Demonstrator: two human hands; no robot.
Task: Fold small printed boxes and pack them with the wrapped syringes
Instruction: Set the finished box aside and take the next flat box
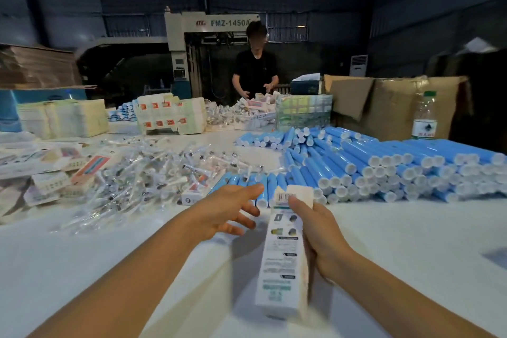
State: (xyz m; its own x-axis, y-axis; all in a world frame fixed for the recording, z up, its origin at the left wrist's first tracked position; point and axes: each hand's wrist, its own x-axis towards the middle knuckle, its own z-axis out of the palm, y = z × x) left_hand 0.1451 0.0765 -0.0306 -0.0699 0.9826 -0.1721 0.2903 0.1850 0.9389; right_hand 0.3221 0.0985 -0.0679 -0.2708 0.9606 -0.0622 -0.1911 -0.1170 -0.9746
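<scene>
My right hand (319, 233) grips a long white printed box (285, 258), erected, its far flaps standing open near the blue tubes. My left hand (233, 208) hovers just left of the box with fingers spread and straight, holding nothing, stretched toward the row of blue tubes (260, 185). A heap of clear-wrapped syringes (142, 173) covers the table to the left. Flat and folded printed boxes (82, 170) lie at the heap's left edge.
A large pile of blue tubes with white caps (384, 162) fills the right of the white table (411, 241). Stacks of flat cartons (170, 114) stand at the back. Another person (255, 68) works at the far side. A water bottle (424, 115) and cardboard cartons (389, 101) stand at the right.
</scene>
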